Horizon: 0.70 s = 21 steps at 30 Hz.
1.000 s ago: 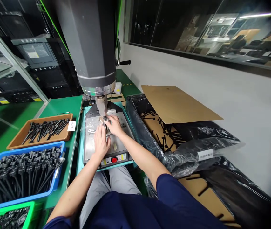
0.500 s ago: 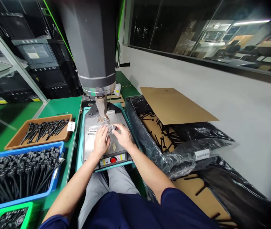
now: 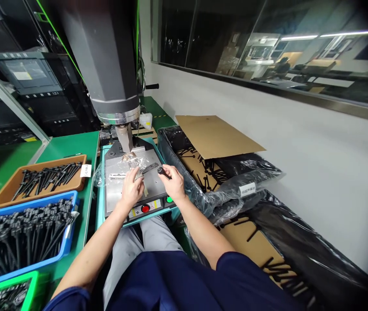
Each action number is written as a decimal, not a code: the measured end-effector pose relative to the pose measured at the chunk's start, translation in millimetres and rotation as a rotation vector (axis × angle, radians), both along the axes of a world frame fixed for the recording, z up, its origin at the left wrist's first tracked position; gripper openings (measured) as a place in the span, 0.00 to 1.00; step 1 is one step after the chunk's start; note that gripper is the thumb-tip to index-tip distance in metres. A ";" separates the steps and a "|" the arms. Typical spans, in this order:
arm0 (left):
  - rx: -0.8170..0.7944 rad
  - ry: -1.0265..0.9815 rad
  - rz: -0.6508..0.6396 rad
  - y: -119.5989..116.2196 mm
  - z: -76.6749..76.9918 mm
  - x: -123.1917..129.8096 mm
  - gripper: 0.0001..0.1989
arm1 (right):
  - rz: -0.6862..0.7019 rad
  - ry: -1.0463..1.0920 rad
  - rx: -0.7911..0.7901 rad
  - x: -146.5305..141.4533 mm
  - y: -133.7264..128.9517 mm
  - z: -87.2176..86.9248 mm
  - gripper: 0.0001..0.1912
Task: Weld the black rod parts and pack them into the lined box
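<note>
My right hand [image 3: 173,181] pinches a short black knob-ended part [image 3: 163,172] between thumb and fingers, over the right side of the metal base plate [image 3: 114,194]. At the clear plastic and metal fixture, my left hand [image 3: 133,189] has its fingers bent and the thumb apart; its fingertips touch or nearly touch the fixture. A slim dark piece [image 3: 150,167] lies slanted on the plate between the hands. A pale metal strip [image 3: 117,176] is left of my fingers. Above the fixture hangs the machine's metal tip [image 3: 124,138].
The large grey machine head [image 3: 112,65] overhangs the plate. Red [image 3: 145,208] and green [image 3: 169,199] buttons line its front. Left are brown [image 3: 5,194], blue [image 3: 69,242] and green [image 3: 35,285] bins of black parts. Right, a plastic-lined box [image 3: 199,198] holds black parts under cardboard [image 3: 219,136].
The view has shifted right. My right hand has moved away from the fixture to the right, now with the black part in it. My left hand stays by the fixture.
</note>
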<state>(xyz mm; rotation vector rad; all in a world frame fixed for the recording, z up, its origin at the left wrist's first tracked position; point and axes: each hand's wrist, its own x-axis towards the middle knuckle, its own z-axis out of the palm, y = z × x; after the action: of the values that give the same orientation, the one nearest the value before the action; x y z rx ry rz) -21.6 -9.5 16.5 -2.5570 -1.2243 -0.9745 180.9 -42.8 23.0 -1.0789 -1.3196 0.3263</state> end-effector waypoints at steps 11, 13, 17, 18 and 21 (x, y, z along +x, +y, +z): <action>-0.395 -0.344 -0.122 -110.7 34.7 1.3 0.20 | 0.520 0.524 -0.165 -56.7 -50.6 30.3 0.16; -0.380 -0.386 -0.041 -141.2 39.5 -12.2 0.15 | 0.609 0.489 -0.245 -70.8 -69.8 36.4 0.18; -0.241 -0.419 0.183 -196.9 69.2 -66.9 0.12 | 0.780 0.336 -0.353 -94.8 -76.7 34.3 0.32; -0.151 -0.435 0.275 -215.5 82.1 -85.9 0.11 | 0.811 0.313 -0.349 -103.6 -73.2 32.7 0.32; 0.219 -0.435 0.642 -290.7 126.8 -139.6 0.08 | 0.921 0.219 -0.389 -128.7 -71.0 30.0 0.34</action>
<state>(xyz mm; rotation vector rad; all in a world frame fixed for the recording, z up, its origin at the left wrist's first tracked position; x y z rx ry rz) -161.2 -300.2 143.3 -1.6438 -1.7636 -1.4165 52.2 -113.8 53.1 -0.6438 -1.5185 1.3890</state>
